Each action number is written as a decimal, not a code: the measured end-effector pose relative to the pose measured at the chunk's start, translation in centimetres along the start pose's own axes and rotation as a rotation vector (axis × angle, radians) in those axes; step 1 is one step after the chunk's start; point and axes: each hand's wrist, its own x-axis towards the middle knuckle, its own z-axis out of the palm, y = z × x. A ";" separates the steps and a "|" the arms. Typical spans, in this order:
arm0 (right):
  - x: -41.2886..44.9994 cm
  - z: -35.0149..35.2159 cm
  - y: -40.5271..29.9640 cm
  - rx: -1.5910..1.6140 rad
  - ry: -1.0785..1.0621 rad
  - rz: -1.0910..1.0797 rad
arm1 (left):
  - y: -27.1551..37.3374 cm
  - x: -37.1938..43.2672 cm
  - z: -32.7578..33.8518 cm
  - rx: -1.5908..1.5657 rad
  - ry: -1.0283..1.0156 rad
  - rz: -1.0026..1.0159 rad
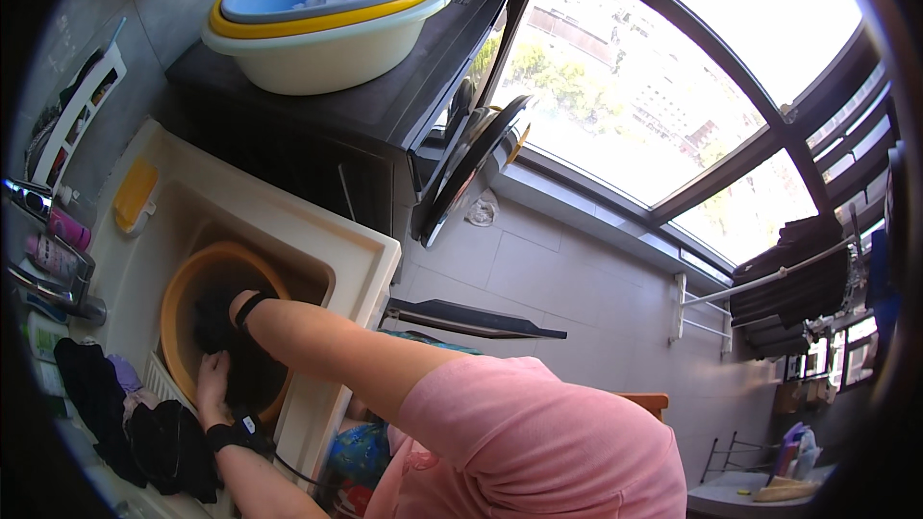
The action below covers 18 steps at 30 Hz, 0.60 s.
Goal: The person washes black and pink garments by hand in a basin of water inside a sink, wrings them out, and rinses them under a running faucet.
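Note:
An orange bucket stands in the basin of a cream laundry sink. Inside it, dark wet cloth is bunched up over a darker mass that is hard to make out. My right hand reaches in from above and grips the bunched cloth, which hides most of its fingers. Close by, my left hand has its fingers curled at the lower edge of the same cloth. Both wrists wear black bands.
Black garments lie on the sink's ledge beside bottles and a chrome faucet. A yellow soap bar rests on the corner. Stacked basins top a dark washing machine with its round door ajar.

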 end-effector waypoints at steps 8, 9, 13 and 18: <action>-4.6 -2.7 -2.2 0.598 0.299 -0.383 | -1.8 0.4 0.3 -0.962 0.061 -0.051; -5.5 -3.3 -2.7 0.829 0.328 -0.424 | -2.3 0.7 0.1 -1.082 0.044 -0.043; -4.6 -3.6 -4.7 1.187 0.351 -0.630 | -5.5 2.9 -0.7 -1.403 -0.026 -0.025; -4.3 -2.3 -6.9 0.807 0.766 -0.703 | -5.9 2.4 -0.4 -1.286 -0.046 0.344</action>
